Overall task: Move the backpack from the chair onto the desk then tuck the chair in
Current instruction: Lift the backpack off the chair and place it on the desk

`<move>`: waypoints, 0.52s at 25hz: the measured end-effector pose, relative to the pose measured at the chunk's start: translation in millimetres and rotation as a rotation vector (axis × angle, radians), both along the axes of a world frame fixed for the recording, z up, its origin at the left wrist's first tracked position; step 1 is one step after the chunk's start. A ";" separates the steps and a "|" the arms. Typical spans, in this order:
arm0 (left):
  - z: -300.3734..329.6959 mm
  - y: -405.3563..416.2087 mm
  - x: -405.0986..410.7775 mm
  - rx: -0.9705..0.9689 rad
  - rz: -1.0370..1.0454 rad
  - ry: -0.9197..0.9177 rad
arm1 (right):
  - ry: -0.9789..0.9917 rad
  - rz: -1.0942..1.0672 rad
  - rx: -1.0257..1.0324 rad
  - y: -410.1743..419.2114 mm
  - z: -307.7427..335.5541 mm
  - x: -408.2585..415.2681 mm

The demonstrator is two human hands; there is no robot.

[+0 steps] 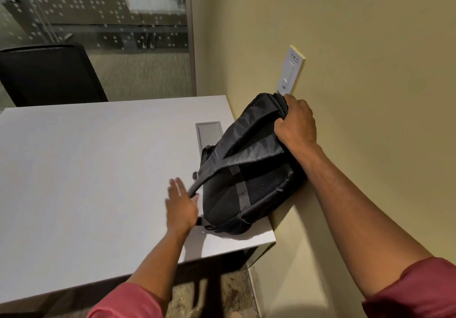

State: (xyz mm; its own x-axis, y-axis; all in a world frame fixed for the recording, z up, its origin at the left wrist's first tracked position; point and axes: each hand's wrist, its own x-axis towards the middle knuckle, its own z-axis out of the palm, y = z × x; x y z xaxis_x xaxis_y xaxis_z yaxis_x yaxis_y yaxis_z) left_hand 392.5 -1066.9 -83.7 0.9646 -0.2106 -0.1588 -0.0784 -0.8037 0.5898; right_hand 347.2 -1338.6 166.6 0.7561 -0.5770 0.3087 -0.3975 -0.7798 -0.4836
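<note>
Black nylon backpack (249, 169) lies on the right end of the white surface (86, 169), back panel and shoulder straps facing up, its right side pressed against the yellowish wall (370, 46). Its lower end sits near the front right corner of the surface, and its top end points toward the far end, just below a white wall plate (291, 70) mounted on the wall. Part of the bag covers a grey rectangular hatch (209, 135) set flush into the surface.

The right hand (297, 124) is clamped on the top end of the backpack, fingers curled over the fabric and thumb underneath on the near side. The left hand (181, 206) is spread flat with fingers apart, slightly blurred, just beside the left edge of the bag; one loose shoulder strap (197, 185) crosses over its fingertips, and whether the hand actually touches the strap I cannot tell. It grips nothing.

Both forearms are bare, with pink-red sleeves (128, 303) pushed up toward the elbows at the bottom of the view.

A black chair (49, 73) stands at the far left side of the surface, only its backrest showing above the edge. Behind it runs a glass partition (111, 9) with a pattern of white dots. Speckled floor (222, 290) shows beneath the near edge of the surface.
</note>
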 end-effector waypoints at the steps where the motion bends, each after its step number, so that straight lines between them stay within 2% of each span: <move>1: -5.7 -15.7 -15.0 -0.043 -0.121 0.132 | -0.003 0.003 0.002 0.2 -0.2 -0.7; 3: -19.1 -39.2 -43.1 -0.121 -0.269 0.315 | -0.028 0.010 0.011 2.3 -0.2 -3.5; 5: -21.5 -47.9 -52.2 -0.168 -0.297 0.387 | -0.050 0.021 0.013 2.8 -2.1 -5.3; 13: 4.7 -34.6 -45.0 -0.255 -0.329 0.260 | -0.055 0.063 -0.031 6.1 -1.3 -10.8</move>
